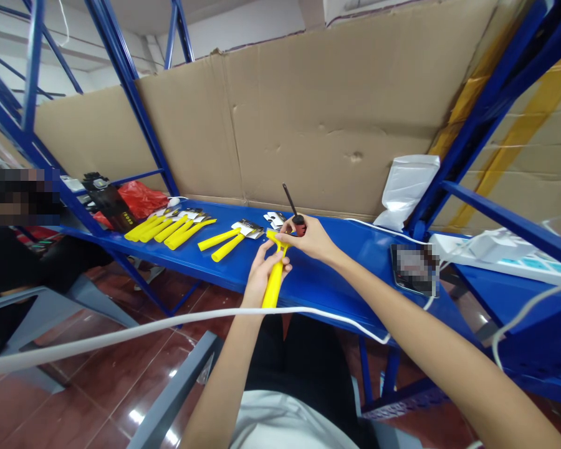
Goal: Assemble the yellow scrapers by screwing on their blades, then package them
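Note:
My left hand (260, 274) is closed around the handle of a yellow scraper-like tool (273, 287), held upright over the table's front edge with its wide T-shaped head at the top. At that head, my right hand (315, 239) is closed on a screwdriver (299, 221) with a red and black handle, its dark shaft pointing up and away. The right thumb and fingertips also touch the yellow head. Just left of my hands lie two yellow-handled tools (223, 246) with card labels. Behind the hands is a small white and black card (273, 219), partly covered.
Several more yellow-handled tools (171, 229) lie farther left, by a black box (108, 202) and a red plastic bag (143, 198). A phone (414, 269) rests at right, near a white plastic bag (399, 190). A white cable (182, 319) crosses in front of my forearms. A person sits at left.

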Available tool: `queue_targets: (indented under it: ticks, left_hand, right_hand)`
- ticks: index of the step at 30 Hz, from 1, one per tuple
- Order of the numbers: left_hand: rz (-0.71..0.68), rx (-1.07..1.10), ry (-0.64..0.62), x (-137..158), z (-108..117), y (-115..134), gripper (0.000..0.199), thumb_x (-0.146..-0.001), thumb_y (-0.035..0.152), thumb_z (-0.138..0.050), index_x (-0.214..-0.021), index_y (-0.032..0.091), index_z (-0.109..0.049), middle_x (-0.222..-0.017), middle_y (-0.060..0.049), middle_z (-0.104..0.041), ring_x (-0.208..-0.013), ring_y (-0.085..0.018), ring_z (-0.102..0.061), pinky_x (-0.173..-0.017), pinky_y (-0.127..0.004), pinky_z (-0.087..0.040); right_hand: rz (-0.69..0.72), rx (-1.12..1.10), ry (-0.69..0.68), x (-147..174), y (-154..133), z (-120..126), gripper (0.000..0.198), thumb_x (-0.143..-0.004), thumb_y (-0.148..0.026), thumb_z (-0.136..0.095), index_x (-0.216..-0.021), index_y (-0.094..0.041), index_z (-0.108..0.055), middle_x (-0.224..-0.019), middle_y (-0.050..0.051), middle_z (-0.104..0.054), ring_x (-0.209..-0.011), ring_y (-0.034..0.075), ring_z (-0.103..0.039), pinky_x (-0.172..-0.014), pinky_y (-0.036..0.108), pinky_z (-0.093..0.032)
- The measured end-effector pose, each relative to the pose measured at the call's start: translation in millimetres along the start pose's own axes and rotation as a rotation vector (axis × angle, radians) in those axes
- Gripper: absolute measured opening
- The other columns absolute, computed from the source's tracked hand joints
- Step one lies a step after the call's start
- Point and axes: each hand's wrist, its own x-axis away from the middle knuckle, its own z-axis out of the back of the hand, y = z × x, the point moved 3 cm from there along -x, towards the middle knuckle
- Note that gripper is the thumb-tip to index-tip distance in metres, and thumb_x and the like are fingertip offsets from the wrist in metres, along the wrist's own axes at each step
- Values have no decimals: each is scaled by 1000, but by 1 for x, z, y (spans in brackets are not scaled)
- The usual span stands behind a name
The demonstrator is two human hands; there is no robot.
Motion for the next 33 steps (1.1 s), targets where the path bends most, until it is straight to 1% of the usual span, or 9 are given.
queue_targets:
  ticks: [3, 8, 14, 17, 20, 23, 27, 30, 33]
  left_hand:
    - [0, -5, -5, 0, 0, 0, 68, -77, 22, -101, -135, 23, -66, -104, -4, -75, -80, -13, -71, -78, -29, -57]
    - [2, -5, -11, -1, 1, -1, 67, -77, 23, -101, -134, 23, -67, -103, -4, -74, -81, -13, -71, -79, -29, -57]
    - [-12, -2, -11, -6, 6, -6, 69, -77, 25, -100, -138, 25, -67, -105, -4, -74, -80, -13, -71, -77, -28, -57]
    - [-10, -9, -19, -5, 5, -5, 69, -77, 24, -100, -138, 25, -67, -105, -4, -74, -80, -13, -71, -77, -28, -57]
    - [-3, -12, -21, -3, 3, -3, 68, -77, 23, -101, -136, 24, -67, -103, -4, -74, -80, -13, -71, -78, -28, -58]
    - [-5, 3, -16, -2, 2, -3, 68, -77, 23, -100, -136, 24, -67, -105, -4, -74, -79, -12, -70, -77, -28, -57]
    - [2, 20, -16, -2, 2, -5, 66, -77, 20, -99, -135, 26, -68, -109, -5, -76, -80, -12, -71, -78, -29, -57]
    - [17, 20, -26, 0, 1, -4, 64, -79, 19, -99, -135, 25, -68, -104, -4, -76, -81, -13, -71, -79, -29, -58]
    - [23, 25, -32, 1, 0, -2, 63, -80, 17, -98, -136, 24, -67, -102, -5, -76, -81, -12, -71, -78, -27, -57]
  right_hand:
    - [-19, 1, -7, 0, 2, 0, 49, -79, -70, -94, -87, -25, -75, -84, 4, -75, -74, 22, -64, -71, 38, -54]
    - [-39, -31, -37, 1, 1, 0, 53, -78, -72, -94, -90, -24, -74, -86, 5, -76, -77, 23, -69, -75, 39, -59]
    - [-51, -4, -26, 0, 1, 2, 55, -76, -72, -95, -95, -23, -77, -84, 4, -75, -76, 22, -68, -75, 39, -58]
    - [-68, -23, -58, 0, 3, 1, 55, -76, -72, -94, -93, -23, -77, -88, 6, -79, -79, 24, -72, -78, 40, -59]
    - [-79, -23, -74, -1, 4, 1, 55, -76, -74, -94, -88, -23, -75, -86, 6, -80, -79, 25, -72, -77, 40, -59]
    - [-117, -64, -81, -2, 5, 2, 57, -71, -73, -98, -83, -24, -72, -84, 5, -78, -80, 25, -71, -77, 40, -59]
    - [-233, -190, -117, -3, 7, 2, 59, -63, -68, -105, -80, -23, -71, -84, 6, -77, -80, 24, -70, -79, 40, -61]
    - [-288, -251, -134, -2, 9, 3, 64, -58, -65, -109, -73, -24, -62, -81, 4, -75, -75, 20, -66, -75, 36, -59]
    - [-292, -281, -134, -1, 8, 3, 70, -54, -64, -110, -70, -24, -55, -83, 3, -74, -75, 17, -64, -73, 34, -57]
